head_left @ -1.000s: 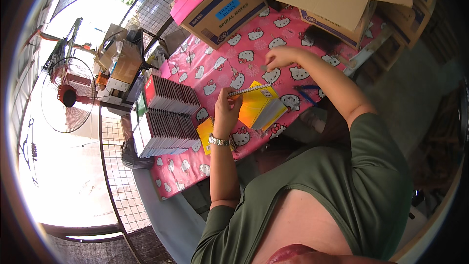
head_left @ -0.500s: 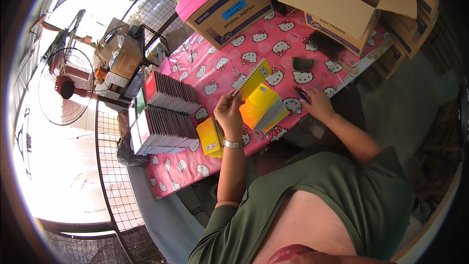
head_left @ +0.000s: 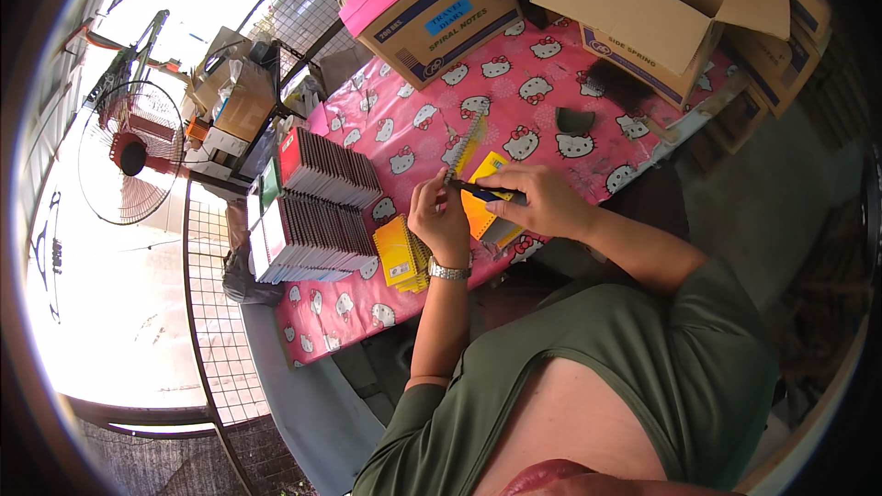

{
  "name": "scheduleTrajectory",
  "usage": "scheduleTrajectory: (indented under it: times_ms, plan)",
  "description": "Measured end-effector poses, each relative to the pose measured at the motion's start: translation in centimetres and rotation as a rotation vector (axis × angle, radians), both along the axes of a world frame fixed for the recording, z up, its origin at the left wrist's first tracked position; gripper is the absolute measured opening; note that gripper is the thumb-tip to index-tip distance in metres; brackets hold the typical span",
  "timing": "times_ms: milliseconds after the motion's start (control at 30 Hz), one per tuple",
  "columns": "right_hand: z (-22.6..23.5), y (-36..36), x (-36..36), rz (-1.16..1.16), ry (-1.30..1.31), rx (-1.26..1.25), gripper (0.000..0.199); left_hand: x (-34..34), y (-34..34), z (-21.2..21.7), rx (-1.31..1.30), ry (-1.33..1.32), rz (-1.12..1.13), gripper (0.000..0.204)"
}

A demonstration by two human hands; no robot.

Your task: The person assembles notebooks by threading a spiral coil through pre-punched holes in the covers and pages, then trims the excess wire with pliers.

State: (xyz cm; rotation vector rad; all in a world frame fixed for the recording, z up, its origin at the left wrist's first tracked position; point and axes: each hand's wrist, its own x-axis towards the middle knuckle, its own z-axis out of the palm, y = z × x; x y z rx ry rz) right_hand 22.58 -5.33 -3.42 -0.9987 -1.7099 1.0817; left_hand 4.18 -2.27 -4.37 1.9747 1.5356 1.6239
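My left hand (head_left: 439,220), with a metal-band watch at the wrist, pinches a yellow spiral notebook (head_left: 470,142) turned up on its edge. In my right hand (head_left: 551,204) are slim dark pliers (head_left: 501,196) with blue on the handles. Their tip meets the near end of the notebook's wire coil, beside my left fingertips. Under and beyond the right hand lie more yellow notebooks (head_left: 480,217), partly covered by it. A smaller pile of yellow spiral notebooks (head_left: 397,255) rests left of my left wrist.
Tall rows of dark-edged spiral notebooks (head_left: 317,230) stand at the table's left. A closed carton (head_left: 446,28) and an open carton (head_left: 634,55) sit at the back. A dark brush (head_left: 614,83) and a dark curved piece (head_left: 575,120) lie on the pink tablecloth (head_left: 404,133). A fan (head_left: 131,154) stands left.
My right hand has moved left with the pliers, bringing their tip to the notebook's coil end. The held notebook has turned from showing its cover to nearly edge-on.
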Motion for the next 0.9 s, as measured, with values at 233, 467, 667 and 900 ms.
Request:
scheduleTrajectory:
  times_ms: [233, 467, 667, 900]
  plan:
    - [-1.6, 0.7, 0.7, 0.057, 0.258, -0.133, 0.037, -4.7, 0.1, -1.9, 0.223, -0.100, 0.107, 0.016]
    - [-16.9, 2.9, 8.8, -0.399, -0.529, 0.163, 0.044, -18.2, -3.9, -8.2, -0.259, -0.674, 0.352, 0.011]
    - [-18.4, 9.1, 14.9, -0.693, -0.661, 0.210, 0.029, -17.8, -5.3, -9.5, -0.314, 0.286, 0.852, 0.020]
    - [-18.8, 14.1, 22.0, -0.732, -1.261, 0.060, 0.021, -3.7, -2.5, -1.9, 0.052, 0.565, -0.149, 0.025]
